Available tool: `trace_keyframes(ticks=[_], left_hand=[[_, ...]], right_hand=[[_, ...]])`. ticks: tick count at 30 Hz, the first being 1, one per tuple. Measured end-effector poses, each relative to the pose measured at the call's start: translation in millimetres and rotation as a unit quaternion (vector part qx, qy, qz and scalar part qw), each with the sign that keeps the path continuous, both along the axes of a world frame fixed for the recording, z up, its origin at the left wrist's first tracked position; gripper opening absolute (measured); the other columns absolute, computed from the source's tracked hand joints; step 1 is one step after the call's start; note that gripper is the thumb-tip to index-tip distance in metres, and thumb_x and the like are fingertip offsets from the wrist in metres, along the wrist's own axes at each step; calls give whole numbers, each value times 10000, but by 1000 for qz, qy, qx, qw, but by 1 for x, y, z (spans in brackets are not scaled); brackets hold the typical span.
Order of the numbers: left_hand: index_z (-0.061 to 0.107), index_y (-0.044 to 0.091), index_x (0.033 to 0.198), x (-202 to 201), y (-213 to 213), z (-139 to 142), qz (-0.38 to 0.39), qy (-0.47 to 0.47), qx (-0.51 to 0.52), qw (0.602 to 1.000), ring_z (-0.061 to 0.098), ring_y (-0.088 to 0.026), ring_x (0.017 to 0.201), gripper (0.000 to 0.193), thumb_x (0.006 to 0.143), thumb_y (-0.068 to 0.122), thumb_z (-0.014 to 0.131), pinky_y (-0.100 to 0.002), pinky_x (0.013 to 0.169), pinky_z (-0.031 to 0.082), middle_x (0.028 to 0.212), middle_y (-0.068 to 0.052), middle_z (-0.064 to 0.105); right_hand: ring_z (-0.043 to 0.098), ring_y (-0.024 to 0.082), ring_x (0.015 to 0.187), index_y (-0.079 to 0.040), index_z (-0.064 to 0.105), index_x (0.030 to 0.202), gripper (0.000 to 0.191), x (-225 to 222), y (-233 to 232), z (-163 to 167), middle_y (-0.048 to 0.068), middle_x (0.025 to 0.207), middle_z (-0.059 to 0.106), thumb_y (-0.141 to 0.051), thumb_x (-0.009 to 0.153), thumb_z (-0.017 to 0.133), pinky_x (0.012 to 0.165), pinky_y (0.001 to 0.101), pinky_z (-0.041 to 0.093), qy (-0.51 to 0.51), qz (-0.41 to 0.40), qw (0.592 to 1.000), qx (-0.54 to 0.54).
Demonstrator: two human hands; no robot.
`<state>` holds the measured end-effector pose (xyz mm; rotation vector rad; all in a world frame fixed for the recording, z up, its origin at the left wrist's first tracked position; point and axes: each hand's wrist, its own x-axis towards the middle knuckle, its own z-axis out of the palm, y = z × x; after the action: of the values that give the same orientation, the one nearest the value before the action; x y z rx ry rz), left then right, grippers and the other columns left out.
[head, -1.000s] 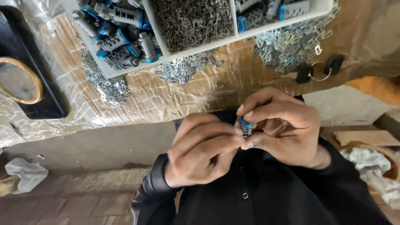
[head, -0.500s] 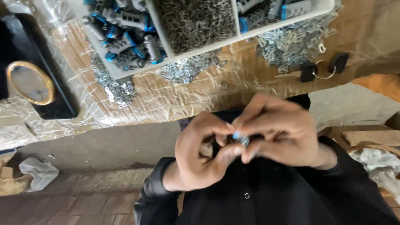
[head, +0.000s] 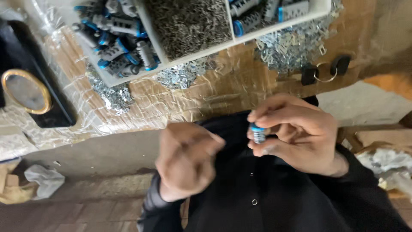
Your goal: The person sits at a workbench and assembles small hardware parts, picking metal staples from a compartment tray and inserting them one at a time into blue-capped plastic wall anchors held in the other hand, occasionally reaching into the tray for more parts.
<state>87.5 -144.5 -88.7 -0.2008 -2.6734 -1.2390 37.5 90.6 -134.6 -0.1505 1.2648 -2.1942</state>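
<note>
The right hand (head: 296, 133) pinches a small grey part with a blue cap (head: 258, 133) between thumb and fingertips (head: 257, 115), the part standing just inside the curled fingers, close against the dark jacket (head: 266, 202). The left hand (head: 186, 161) is blurred, closed into a loose fist a little to the side of the part and apart from it; whether it holds anything cannot be told. Beyond the fingers, a white compartment tray (head: 128, 75) holds more grey and blue parts (head: 116, 47) and small metal clips (head: 189, 23). Loose metal plates (head: 292, 45) lie just beyond the right fingers, beside a key ring with two black tabs (head: 324, 71)
</note>
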Motion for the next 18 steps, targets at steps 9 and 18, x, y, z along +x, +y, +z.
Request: trace_keyframes(ticks=[9,18], left_hand=[[731,84,1066,-18,-4,-1,-166,-17,48,985,623,-220,835,318,783,27,864,-324,687,504,1017,-40,638],[690,52,1187,-81,69,26,-87,-51,-6,995,586,-148,792,403,843,113,891,-329,671,448,972,-23,640]], right_hand=[[782,212,937,57,718,1158,310,-4,-15,6,164,1188,609,-48,883,814,790,292,732,-47,-13,999,-12],[700,209,825,21,707,1219,269,-6,45,7,200,1088,691,-113,1000,787,677,298,622,-11,-160,986,45]])
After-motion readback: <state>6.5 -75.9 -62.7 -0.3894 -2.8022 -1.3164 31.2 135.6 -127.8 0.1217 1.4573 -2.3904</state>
